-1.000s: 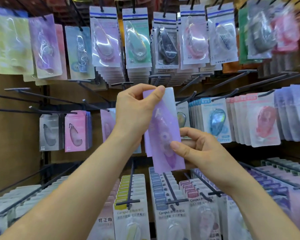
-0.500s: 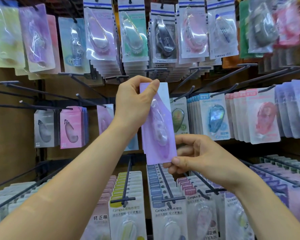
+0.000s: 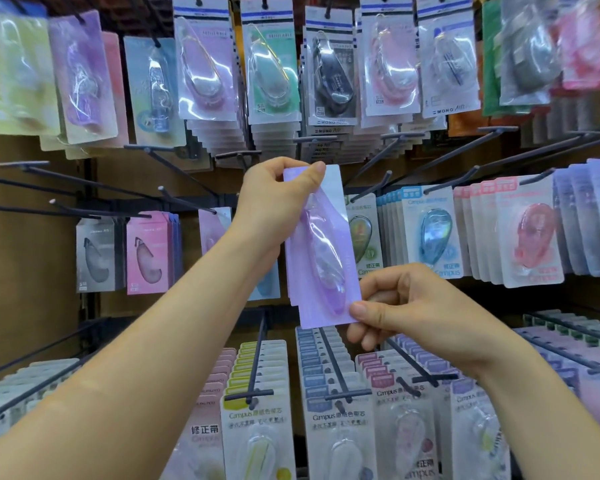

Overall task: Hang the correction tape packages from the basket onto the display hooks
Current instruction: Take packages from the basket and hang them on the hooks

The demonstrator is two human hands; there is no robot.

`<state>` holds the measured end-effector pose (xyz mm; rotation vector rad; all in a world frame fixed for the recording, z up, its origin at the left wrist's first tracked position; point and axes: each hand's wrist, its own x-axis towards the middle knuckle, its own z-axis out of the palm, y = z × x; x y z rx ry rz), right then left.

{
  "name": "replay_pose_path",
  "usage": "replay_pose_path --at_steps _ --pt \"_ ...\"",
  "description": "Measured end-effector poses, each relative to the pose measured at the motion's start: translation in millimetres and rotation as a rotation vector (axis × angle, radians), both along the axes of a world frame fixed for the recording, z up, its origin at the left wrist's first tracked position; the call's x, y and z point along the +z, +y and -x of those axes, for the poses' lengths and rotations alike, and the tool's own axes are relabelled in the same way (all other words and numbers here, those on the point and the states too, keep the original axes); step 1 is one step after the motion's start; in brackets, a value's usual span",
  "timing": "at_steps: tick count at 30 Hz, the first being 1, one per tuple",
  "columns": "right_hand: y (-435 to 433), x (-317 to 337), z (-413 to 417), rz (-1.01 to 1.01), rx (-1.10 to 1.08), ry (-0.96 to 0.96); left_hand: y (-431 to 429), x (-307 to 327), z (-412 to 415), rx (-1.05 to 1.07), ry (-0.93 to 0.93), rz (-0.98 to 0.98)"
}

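Purple blister-card correction tape package held upright before hooks: left hand pinches top corner, right hand pinches bottom corner.

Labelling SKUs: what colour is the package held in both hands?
Light purple package, clear blister; shows best in the head view.

You are holding a pale lilac correction tape package, its clear blister glinting white over a purple dispenser. Behind it, a blue-topped package is showing an iridescent blue shell and a pink-topped package a red one. Leftward, a grey package is hanging beside a pink package. Black hooks are jutting out above.
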<state>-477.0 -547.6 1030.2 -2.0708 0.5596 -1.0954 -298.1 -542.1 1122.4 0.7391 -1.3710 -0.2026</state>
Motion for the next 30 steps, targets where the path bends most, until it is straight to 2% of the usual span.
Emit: replay_pose_path --at_steps 5,10,12,16,20,24,27,30 --pt "2 2 4 -0.023 -0.047 0.02 -1 -4 3 0.048 0.029 0.016" --pt "3 0 7 -0.043 -0.027 0.002 -2 -5 5 -0.175 0.219 -0.156" --pt "3 -3 6 -0.077 -0.023 -0.029 -6 -8 2 -0.157 0.16 -0.166" --pt "-1 -5 -1 -0.109 -0.083 -0.088 -18 -15 -1 0.02 0.072 -0.17" --pt "-5 -2 -12 -0.131 -0.182 -0.146 -9 -31 -9 -0.035 0.16 -0.245" --pt "-6 5 -25 -0.122 -0.259 -0.2 -2 -57 -25 -0.058 -0.025 -0.381" --pt "-12 6 -39 -0.067 -0.347 -0.111 -10 -58 -33 0.057 -0.05 -0.383" --pt "-21 -2 -45 0.151 -0.525 0.139 -25 -53 -35 0.247 -0.11 -0.374"
